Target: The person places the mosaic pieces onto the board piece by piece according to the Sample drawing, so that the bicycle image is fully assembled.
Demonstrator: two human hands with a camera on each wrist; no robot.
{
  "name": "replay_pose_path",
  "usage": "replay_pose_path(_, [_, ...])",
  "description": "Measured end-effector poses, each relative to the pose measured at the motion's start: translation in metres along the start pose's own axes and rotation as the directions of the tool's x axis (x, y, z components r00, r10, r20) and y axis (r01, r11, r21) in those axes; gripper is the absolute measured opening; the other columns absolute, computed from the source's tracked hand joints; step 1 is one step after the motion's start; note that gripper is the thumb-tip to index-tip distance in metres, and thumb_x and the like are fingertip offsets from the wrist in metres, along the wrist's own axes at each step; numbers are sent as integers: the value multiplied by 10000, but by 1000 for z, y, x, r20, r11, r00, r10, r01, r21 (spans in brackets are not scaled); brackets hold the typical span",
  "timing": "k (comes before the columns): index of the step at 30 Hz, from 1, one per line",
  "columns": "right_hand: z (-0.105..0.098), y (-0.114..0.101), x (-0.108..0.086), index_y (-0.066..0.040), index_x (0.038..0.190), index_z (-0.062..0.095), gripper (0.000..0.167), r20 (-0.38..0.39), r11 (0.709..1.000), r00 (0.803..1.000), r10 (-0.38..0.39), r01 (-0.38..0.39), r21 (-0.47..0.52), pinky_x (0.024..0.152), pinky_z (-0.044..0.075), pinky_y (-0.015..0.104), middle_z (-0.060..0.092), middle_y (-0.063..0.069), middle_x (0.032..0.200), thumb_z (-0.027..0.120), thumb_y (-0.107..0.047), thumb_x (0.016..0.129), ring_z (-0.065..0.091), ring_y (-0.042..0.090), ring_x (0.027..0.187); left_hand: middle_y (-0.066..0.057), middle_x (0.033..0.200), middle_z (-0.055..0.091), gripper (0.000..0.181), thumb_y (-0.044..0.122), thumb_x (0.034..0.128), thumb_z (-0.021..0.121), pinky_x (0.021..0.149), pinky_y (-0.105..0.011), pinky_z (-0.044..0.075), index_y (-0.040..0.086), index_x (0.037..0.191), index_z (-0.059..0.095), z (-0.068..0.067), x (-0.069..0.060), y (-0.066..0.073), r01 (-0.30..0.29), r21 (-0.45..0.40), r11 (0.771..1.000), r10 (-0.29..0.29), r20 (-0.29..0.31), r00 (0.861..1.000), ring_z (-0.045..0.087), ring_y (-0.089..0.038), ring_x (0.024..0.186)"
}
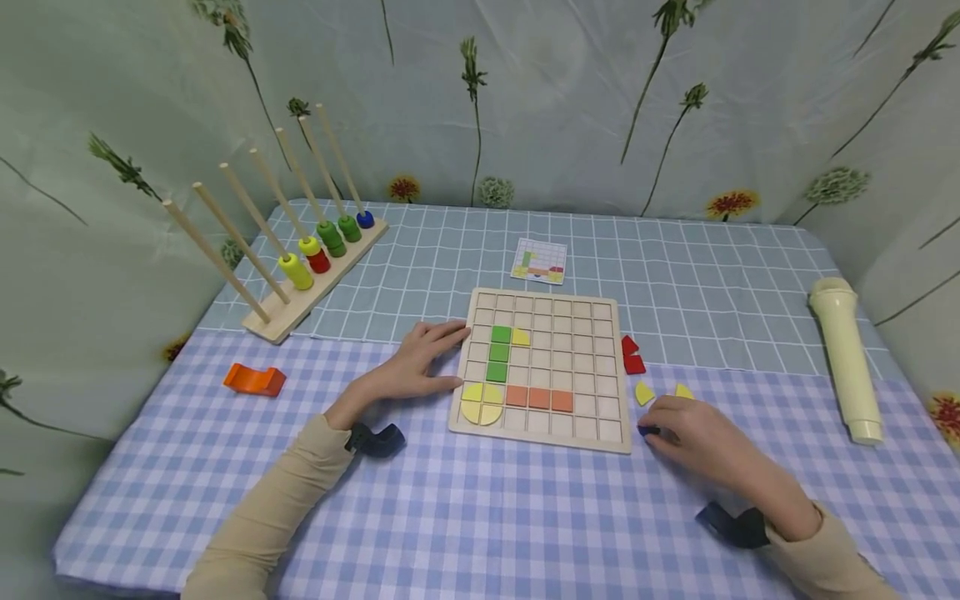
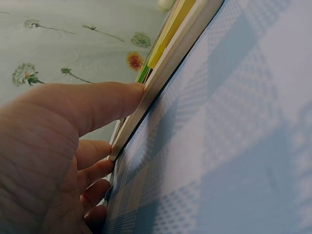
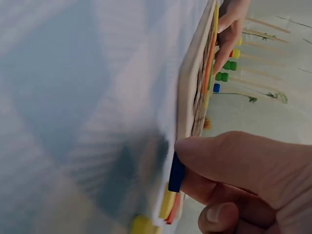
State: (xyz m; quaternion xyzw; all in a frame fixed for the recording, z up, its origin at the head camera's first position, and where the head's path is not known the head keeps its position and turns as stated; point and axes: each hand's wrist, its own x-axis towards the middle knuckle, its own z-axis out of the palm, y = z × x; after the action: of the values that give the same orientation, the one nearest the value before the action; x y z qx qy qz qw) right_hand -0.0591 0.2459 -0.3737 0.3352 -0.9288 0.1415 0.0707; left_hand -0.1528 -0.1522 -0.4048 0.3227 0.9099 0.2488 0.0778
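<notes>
A wooden grid board [image 1: 540, 437] lies mid-table, bearing green squares [image 1: 497, 352], orange squares [image 1: 538, 398], a yellow circle of quarter pieces [image 1: 482, 403] and a single yellow quarter piece [image 1: 521, 337]. My left hand [image 1: 420, 362] touches the board's left edge with thumb and fingertips, fingers fairly straight. To the right of the board, my right hand [image 1: 697, 433] pinches a small dark blue piece [image 3: 176, 173] between thumb and fingers, just above the cloth. Near that hand lie two yellow quarter pieces [image 1: 644, 393] and red pieces [image 1: 633, 364].
A patterned card [image 1: 538, 261] lies behind the board. At the back left stands a bead rack [image 1: 277, 325] with tall wooden pegs. An orange curved block [image 1: 255, 380] is on the left, and a cream microphone-shaped object [image 1: 847, 358] on the right.
</notes>
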Motion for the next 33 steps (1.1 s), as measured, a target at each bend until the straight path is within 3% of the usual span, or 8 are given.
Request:
replay_pose_path(4, [0, -5, 7, -95, 805, 738, 199, -97, 998, 993, -61, 59, -25, 626, 502, 261, 666, -32, 788, 811, -51, 624, 591, 96, 701, -110, 1543, 274, 761, 355, 851, 649, 1018, -520, 254, 115, 1481, 296, -1, 0, 1, 8, -13, 1000, -8, 1, 1000, 302, -317, 1272])
replay_pose_path(7, [1, -10, 16, -94, 797, 738, 232, -167, 990, 976, -139, 137, -22, 607, 485, 229, 661, -32, 772, 824, -47, 587, 578, 79, 675, -102, 1547, 269, 762, 362, 851, 647, 1006, -504, 261, 122, 1482, 295, -2, -1, 0, 16, -7, 1000, -16, 5, 1000, 311, -304, 1249])
replay_pose_path(12, [8, -22, 32, -81, 790, 732, 239, -220, 974, 950, -222, 227, -5, 602, 473, 194, 647, -26, 755, 809, -28, 571, 574, 70, 668, -93, 1551, 262, 768, 370, 849, 650, 1001, -496, 259, 129, 1484, 291, -2, -2, -1, 19, -3, 1000, -19, 8, 1000, 313, -296, 1239])
replay_pose_path(15, [13, -32, 40, -75, 790, 731, 204, -209, 973, 951, -227, 233, 4, 605, 477, 205, 640, -18, 752, 801, -39, 601, 564, 75, 667, -100, 1550, 262, 773, 362, 845, 656, 1009, -509, 251, 126, 1484, 291, -1, -2, -2, 12, -6, 1000, -12, 4, 1000, 304, -306, 1257])
replay_pose_path(24, [28, -56, 63, -87, 824, 738, 110, -82, 985, 984, -159, 164, 62, 614, 472, 200, 627, -20, 756, 770, -86, 719, 528, 61, 664, -99, 1542, 278, 763, 384, 854, 644, 1005, -495, 254, 126, 1482, 296, 1, 0, -2, -3, -24, 1000, 4, 1, 1000, 309, -291, 1242])
replay_pose_path(33, [40, -64, 75, -99, 825, 744, 90, -76, 979, 984, -161, 169, 114, 622, 490, 203, 667, -18, 788, 764, -114, 738, 589, 69, 688, -103, 1543, 272, 767, 356, 846, 650, 1004, -497, 248, 122, 1483, 292, -1, -1, 2, 9, -22, 1000, -9, 9, 1000, 309, -294, 1235])
